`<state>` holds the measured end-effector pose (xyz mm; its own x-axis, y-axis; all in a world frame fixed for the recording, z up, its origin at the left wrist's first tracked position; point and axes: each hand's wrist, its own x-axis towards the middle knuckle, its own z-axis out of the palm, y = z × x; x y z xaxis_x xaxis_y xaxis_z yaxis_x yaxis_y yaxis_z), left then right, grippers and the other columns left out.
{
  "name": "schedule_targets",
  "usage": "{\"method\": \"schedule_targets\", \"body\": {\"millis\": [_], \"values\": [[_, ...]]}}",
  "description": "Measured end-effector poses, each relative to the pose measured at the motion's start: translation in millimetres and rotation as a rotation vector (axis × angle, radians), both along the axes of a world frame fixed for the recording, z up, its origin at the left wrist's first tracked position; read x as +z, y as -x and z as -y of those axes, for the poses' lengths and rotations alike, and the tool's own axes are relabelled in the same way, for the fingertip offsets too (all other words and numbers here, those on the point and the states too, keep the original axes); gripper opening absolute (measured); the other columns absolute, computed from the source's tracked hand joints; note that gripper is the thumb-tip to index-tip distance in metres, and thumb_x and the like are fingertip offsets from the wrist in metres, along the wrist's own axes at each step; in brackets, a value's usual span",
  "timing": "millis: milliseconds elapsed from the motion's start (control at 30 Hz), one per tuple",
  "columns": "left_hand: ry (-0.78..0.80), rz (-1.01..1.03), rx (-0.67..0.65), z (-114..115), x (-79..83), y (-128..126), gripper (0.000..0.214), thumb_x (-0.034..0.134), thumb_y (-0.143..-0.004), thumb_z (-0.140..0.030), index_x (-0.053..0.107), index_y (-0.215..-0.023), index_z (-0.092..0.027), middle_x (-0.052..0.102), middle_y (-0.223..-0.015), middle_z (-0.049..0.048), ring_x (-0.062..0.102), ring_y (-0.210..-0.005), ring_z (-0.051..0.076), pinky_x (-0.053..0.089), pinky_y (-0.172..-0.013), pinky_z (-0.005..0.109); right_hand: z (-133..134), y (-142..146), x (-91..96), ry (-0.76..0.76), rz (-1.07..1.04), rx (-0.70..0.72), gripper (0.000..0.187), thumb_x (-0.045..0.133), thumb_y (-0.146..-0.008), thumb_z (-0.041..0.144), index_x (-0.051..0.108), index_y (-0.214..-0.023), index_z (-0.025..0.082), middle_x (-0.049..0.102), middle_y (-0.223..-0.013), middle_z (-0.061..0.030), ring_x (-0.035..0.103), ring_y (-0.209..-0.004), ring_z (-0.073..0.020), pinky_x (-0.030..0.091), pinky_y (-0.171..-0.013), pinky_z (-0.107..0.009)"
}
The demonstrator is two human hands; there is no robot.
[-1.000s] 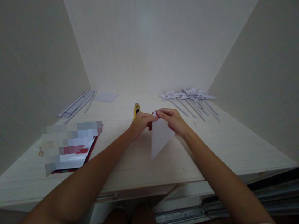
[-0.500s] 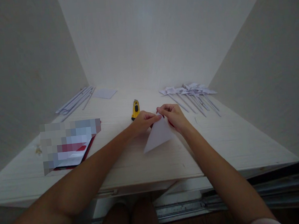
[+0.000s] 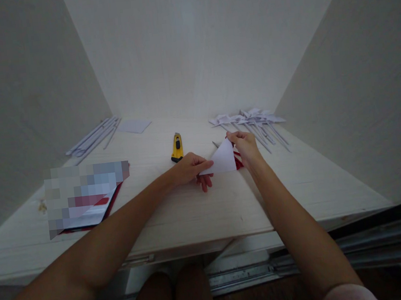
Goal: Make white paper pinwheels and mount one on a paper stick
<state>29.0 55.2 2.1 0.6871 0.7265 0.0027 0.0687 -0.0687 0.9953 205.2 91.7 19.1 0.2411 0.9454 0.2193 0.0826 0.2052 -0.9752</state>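
A white sheet of paper folded into a triangle (image 3: 223, 159) is stretched between my two hands, above the white tabletop. My left hand (image 3: 193, 167) pinches its left corner, thumb on top and fingers underneath. At the upper right corner, my right hand (image 3: 245, 145) grips the paper between thumb and fingertips. Partly hidden behind the paper and my right hand lie red-handled scissors (image 3: 238, 160), with a blade tip showing to the left. Just beyond my left hand rests a yellow utility knife (image 3: 177, 147).
At the back right lie several paper pinwheels on sticks (image 3: 250, 117). Several rolled paper sticks (image 3: 94, 139) and a square of paper (image 3: 134, 126) are at the back left. A tablet with a red edge (image 3: 86, 218), partly blurred out, lies left. Walls enclose the tabletop (image 3: 194, 222).
The paper triangle has been turned, its point now at my left hand. My right hand has moved right and slightly up, and the red-handled scissors have come into view.
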Motion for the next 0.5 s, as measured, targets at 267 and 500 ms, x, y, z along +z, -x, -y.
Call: {"method": "schedule_targets", "body": {"millis": [267,500], "values": [[0.024,-0.047,0.135,2.9,-9.2,9.0,0.038,0.046,-0.081,-0.047,0.052,-0.061,-0.015,0.059,-0.042,0.0037,0.048,-0.026,0.009,0.024,-0.026,0.016,-13.8,-44.9,7.0,-0.049,-0.071,-0.377,0.028,0.058,-0.064,0.023,0.039,-0.043,0.019,0.033,-0.038,0.0079,0.029,-0.036,-0.0049,0.024,-0.037,-0.021],[-0.642,0.117,0.514,-10.4,-11.8,9.4,0.047,0.057,-0.074,-0.023,0.051,-0.120,-0.020,0.058,-0.116,0.0121,0.059,-0.087,0.015,0.048,-0.064,0.023,-0.3,-22.3,11.4,0.143,-0.269,-0.038,0.015,0.060,-0.061,0.017,0.049,-0.051,0.017,0.048,-0.044,0.0049,0.044,-0.039,-0.0077,0.036,-0.039,-0.021]]}}
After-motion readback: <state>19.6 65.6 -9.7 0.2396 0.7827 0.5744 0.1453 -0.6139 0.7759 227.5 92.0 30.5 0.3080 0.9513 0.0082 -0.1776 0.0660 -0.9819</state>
